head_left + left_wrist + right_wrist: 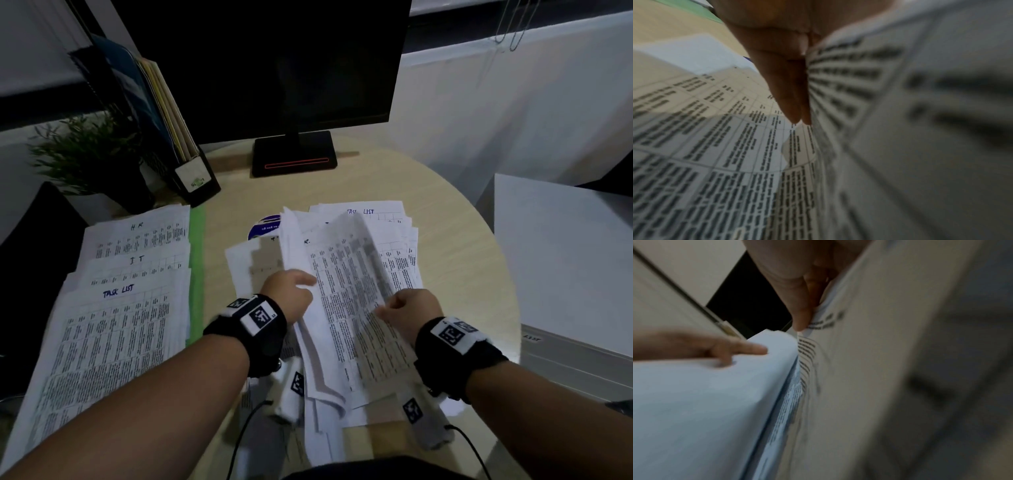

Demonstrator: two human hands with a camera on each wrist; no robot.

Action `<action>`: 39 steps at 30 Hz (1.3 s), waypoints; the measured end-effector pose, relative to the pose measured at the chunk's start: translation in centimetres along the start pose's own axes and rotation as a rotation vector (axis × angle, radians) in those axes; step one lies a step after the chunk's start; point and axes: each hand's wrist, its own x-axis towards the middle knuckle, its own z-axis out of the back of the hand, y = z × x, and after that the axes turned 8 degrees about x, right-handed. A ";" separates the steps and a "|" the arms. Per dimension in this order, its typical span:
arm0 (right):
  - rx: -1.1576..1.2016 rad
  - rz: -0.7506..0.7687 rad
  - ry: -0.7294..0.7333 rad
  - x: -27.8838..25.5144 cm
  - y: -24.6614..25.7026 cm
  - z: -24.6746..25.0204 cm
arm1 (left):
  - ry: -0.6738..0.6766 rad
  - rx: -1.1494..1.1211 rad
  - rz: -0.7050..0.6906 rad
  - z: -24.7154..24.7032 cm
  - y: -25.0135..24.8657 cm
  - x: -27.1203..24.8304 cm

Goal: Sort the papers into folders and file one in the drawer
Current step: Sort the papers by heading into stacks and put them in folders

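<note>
Head view shows both hands at a loose heap of printed sheets [349, 301] on the round table [455, 260], and motion blur smears the print so that only handwritten headings such as "TASK LIST" can be read. The left hand [291, 294] has straight fingers [789, 97] slid in against lifted pages, holding them up on edge; whether its thumb clamps them is hidden. The right hand [412, 310] has its fingers curled, pinching the near edge of one table-printed sheet [869, 353], the thumb [799, 308] pressed on its face. Both wrist views are mostly filled with blurred paper. Left of the left hand lies a fanned, sorted stack [126, 301] headed "HR", "IT" and "TASK LIST" on a green folder [197, 260]. Beyond the hands, a blue disc [263, 228] is half covered by sheets.
</note>
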 end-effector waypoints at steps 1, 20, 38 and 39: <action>-0.023 0.043 0.008 -0.4 0.5 -0.3 | 0.014 0.006 0.004 -0.4 -0.3 -0.2; -0.001 0.132 0.008 -0.9 0.1 -0.6 | -0.066 0.198 0.022 -0.8 -0.2 1.6; -0.007 -0.007 0.099 -0.4 0.1 0.1 | -0.007 0.078 0.021 -0.7 1.0 0.9; 0.033 -0.004 0.092 -0.5 0.4 0.0 | 0.005 0.096 0.010 -1.0 0.8 1.0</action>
